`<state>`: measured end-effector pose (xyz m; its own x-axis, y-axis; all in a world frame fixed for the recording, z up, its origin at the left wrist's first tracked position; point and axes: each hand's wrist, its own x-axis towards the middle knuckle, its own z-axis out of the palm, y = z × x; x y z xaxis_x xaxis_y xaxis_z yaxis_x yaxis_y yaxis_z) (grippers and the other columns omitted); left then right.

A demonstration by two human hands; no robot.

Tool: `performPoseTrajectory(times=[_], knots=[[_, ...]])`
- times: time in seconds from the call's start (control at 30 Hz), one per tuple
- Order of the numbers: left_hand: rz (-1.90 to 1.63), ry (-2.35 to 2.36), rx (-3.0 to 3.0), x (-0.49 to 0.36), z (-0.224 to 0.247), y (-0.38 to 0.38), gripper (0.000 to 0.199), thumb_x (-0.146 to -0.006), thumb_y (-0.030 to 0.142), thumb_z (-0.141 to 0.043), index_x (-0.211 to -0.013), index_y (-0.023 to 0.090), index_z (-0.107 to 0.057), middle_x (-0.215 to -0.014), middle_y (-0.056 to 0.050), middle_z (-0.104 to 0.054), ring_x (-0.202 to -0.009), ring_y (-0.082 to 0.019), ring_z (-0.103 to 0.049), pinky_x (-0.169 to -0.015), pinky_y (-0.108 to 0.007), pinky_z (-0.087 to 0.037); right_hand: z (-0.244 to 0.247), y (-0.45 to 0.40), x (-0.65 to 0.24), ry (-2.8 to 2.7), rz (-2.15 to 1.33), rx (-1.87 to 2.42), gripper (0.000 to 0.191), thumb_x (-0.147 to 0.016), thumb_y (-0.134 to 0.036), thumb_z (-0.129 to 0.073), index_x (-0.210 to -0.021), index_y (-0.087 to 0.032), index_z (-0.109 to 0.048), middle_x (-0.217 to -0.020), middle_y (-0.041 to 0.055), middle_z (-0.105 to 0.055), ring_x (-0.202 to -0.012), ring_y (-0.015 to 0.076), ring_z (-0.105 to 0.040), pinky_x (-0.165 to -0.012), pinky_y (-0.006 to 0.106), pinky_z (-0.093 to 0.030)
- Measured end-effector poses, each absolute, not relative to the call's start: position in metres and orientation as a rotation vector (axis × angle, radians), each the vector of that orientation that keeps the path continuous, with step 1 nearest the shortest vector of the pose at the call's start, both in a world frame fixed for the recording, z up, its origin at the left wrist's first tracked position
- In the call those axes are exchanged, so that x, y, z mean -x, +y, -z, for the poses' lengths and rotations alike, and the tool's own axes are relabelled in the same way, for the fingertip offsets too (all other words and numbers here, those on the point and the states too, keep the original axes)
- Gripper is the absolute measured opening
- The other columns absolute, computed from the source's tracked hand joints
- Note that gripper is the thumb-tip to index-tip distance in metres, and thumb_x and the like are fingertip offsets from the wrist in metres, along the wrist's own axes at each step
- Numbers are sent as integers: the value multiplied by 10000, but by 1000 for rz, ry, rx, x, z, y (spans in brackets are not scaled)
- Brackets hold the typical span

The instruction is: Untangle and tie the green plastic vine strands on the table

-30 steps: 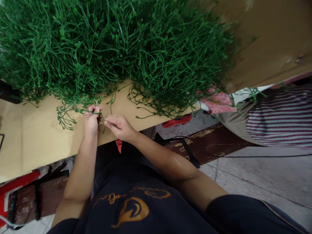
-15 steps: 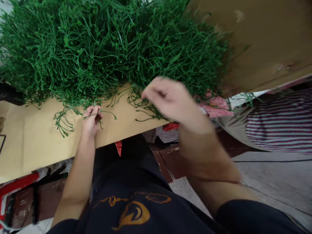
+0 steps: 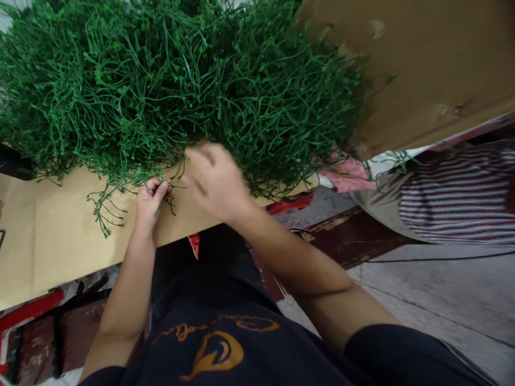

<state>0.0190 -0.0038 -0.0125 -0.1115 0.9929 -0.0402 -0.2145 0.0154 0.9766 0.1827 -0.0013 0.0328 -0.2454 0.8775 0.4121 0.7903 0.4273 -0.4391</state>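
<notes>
A large heap of thin green plastic-looking plant stems, tipped with small buds, covers the far side of a cardboard-covered table. At the heap's near edge my left hand is closed, its thumb and fingers pinching a green stem. Some loose stems lie just left of it. My right hand is over the board to the right of my left hand, blurred by motion. Its thumb and fingers look apart and point left, and I see nothing between them.
At the upper right stands a large brown cardboard sheet. A pink cloth or bag lies at the heap's right end. Beside it is a person in striped clothing. A black object is at the left edge, and a red frame below the table.
My right hand has swept left from the heap's right side to near my left hand. The stems under its earlier place are uncovered. My left hand has stayed almost in place, still pinching.
</notes>
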Motion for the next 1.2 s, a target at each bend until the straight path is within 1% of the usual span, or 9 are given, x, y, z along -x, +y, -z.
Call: performPoseTrajectory(times=[0.1,0.23,0.37,0.67,0.77,0.9,1.03,1.1,1.2], knots=[[-1384,1149,-1016,-21,11,-5,320,-586,390,-780,-668,150,-585,-659,34,-575,-587,-48,-520,-561,-167,-455,-8,-9,-165,-2149,-615,1398,247,-887,-313,-440,-903,-119,-591,-765,73,-554,-686,162,-503,-644,296,-389],[-1335,1211,-1101,-22,11,-6,253,-683,377,-709,-655,150,-600,-551,45,-507,-504,-51,-464,-492,-170,-392,7,-18,-156,-1939,-747,1245,279,-900,-284,-389,-644,-174,-411,-608,-12,-424,-569,96,-375,-583,239,-300],[-1280,1279,-1176,-23,12,-5,208,-726,280,-663,-584,155,-575,-500,44,-478,-465,-60,-434,-470,-183,-361,8,-36,-148,-1897,-788,1040,279,-894,-265,-362,-629,-193,-313,-560,-32,-347,-527,89,-328,-553,228,-282],[-1227,1389,-1098,-39,10,-16,210,-744,131,-579,-539,149,-541,-435,66,-410,-402,-50,-338,-426,-189,-273,6,-42,-170,-1970,-699,847,316,-877,-201,-404,-595,-200,-261,-525,-44,-310,-486,78,-311,-506,211,-271],[-1291,1441,-999,-40,10,-7,217,-783,145,-534,-571,167,-491,-436,79,-377,-387,-52,-322,-410,-181,-261,3,-63,-165,-2064,-707,620,258,-855,-136,-389,-603,-191,-378,-526,-32,-401,-498,86,-369,-507,208,-297],[-1346,1447,-848,-33,11,7,214,-827,211,-485,-620,198,-432,-439,88,-351,-374,-66,-308,-399,-176,-281,-7,-93,-148,-2440,-723,171,139,-787,-137,-461,-814,-192,-585,-663,-6,-581,-566,113,-475,-481,235,-302],[-1118,1356,-1222,-29,16,0,210,-795,256,-547,-609,185,-481,-455,67,-380,-415,-68,-328,-431,-188,-275,-30,-54,-174,-2503,-469,617,169,-812,-95,-448,-764,-176,-588,-682,24,-593,-603,126,-491,-554,256,-351],[-1060,1372,-1423,-29,17,-9,213,-803,264,-528,-611,186,-476,-499,56,-381,-465,-79,-345,-471,-199,-289,-52,-16,-210,-2351,-307,921,219,-873,-198,-429,-709,-178,-572,-678,41,-569,-647,142,-500,-601,282,-377],[-875,1488,-1787,-34,15,-17,211,-824,282,-486,-633,193,-489,-580,24,-448,-564,-114,-426,-545,-230,-319,-93,32,-264,-1968,65,1566,211,-877,-284,-458,-799,-163,-613,-816,108,-586,-898,230,-533,-796,404,-387]])
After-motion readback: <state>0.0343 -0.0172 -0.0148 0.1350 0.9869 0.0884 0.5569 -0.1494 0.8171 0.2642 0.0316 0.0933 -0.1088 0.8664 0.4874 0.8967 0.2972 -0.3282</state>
